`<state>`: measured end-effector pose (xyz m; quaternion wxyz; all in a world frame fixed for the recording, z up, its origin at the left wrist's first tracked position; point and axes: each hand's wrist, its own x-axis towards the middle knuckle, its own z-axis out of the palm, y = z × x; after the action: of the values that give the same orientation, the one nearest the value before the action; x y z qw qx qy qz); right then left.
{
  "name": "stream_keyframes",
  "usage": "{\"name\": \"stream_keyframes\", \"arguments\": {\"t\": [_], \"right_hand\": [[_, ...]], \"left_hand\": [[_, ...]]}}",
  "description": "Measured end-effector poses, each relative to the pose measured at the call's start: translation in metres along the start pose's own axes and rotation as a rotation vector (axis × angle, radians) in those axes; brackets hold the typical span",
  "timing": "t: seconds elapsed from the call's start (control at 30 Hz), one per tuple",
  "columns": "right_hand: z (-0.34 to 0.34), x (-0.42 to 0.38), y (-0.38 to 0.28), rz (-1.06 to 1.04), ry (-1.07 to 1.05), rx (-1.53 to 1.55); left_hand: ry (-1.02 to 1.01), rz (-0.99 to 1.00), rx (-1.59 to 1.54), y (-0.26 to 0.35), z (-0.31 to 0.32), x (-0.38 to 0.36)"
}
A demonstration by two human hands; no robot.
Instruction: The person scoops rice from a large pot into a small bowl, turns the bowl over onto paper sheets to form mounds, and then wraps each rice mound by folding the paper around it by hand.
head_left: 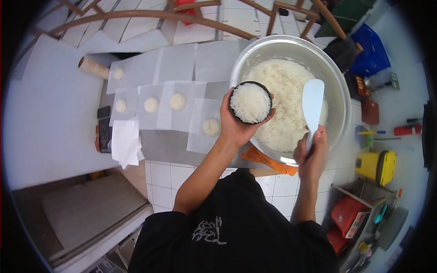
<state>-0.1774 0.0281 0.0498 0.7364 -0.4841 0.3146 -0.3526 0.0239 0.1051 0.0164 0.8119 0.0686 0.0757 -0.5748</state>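
My left hand (pixel 241 127) is wrapped round a small black bowl (pixel 232 109) heaped with white rice (pixel 250 103). It is over the left side of a large metal pot (pixel 337 91) of cooked rice (pixel 282 132). In my right hand (pixel 313 150) is a pale blue rice paddle (pixel 313 102), gripped by its handle with the blade pointing away from me, above the pot's right side. Left of the pot, on sheets of white paper (pixel 200 143), sit several rounded rice mounds (pixel 178 101).
A paper stack (pixel 125 143) lies at the table's near left, with a dark phone (pixel 104 112) behind it. A cardboard roll (pixel 93 67) is at the far left. An orange cloth (pixel 268 161) lies against the pot's near side. A wooden railing (pixel 150 14) runs along the back.
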Motion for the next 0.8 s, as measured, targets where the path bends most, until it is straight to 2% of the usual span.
{"name": "stream_keyframes", "arguments": {"t": [0.03, 0.07, 0.1, 0.13, 0.2, 0.27, 0.3, 0.4, 0.43, 0.47, 0.5, 0.53, 0.6, 0.73, 0.77, 0.8], "right_hand": [[0.027, -0.009, 0.004, 0.064, -0.008, -0.127], [0.052, -0.016, 0.011, 0.127, -0.018, -0.256], [0.073, -0.016, 0.021, 0.047, -0.234, -0.595], [0.095, -0.016, 0.034, 0.082, -0.332, -0.645], [0.125, -0.021, 0.060, 0.056, -0.290, -0.584], [0.153, -0.029, 0.076, 0.166, -0.258, -0.361], [0.175, -0.032, 0.079, 0.212, -0.252, -0.314], [0.220, -0.040, 0.125, 0.364, -0.123, -0.076], [0.240, -0.049, 0.143, 0.351, -0.113, -0.077], [0.258, -0.058, 0.160, 0.427, 0.000, 0.034], [0.269, -0.067, 0.172, 0.513, 0.105, 0.121], [0.278, -0.078, 0.192, 0.518, 0.105, 0.186], [0.302, -0.093, 0.218, 0.582, 0.188, 0.240], [0.340, -0.110, 0.235, 0.589, 0.251, 0.199], [0.344, -0.113, 0.236, 0.587, 0.262, 0.213], [0.349, -0.114, 0.235, 0.572, 0.270, 0.204]], "left_hand": [[0.091, 0.026, 0.038, 0.010, 0.000, -0.008], [0.101, 0.050, 0.029, 0.020, -0.007, -0.014], [0.111, 0.065, 0.063, 0.030, -0.018, -0.021], [0.129, 0.088, 0.098, 0.043, -0.026, -0.031], [0.124, 0.127, 0.074, 0.079, -0.038, -0.059], [0.352, 0.197, 0.004, 0.123, -0.055, -0.087], [0.178, 0.192, -0.081, 0.153, -0.081, -0.100], [0.111, 0.218, -0.198, 0.252, -0.148, -0.126], [0.156, 0.267, -0.171, 0.288, -0.160, -0.132], [0.146, 0.254, -0.181, 0.331, -0.173, -0.134], [0.216, 0.317, -0.108, 0.369, -0.183, -0.135], [0.299, 0.383, -0.042, 0.399, -0.194, -0.137], [0.389, 0.383, 0.022, 0.461, -0.201, -0.121], [0.285, 0.341, 0.362, 0.565, -0.230, -0.052], [0.276, 0.330, 0.350, 0.584, -0.232, -0.027], [0.361, 0.416, 0.593, 0.604, -0.233, 0.000]]}}
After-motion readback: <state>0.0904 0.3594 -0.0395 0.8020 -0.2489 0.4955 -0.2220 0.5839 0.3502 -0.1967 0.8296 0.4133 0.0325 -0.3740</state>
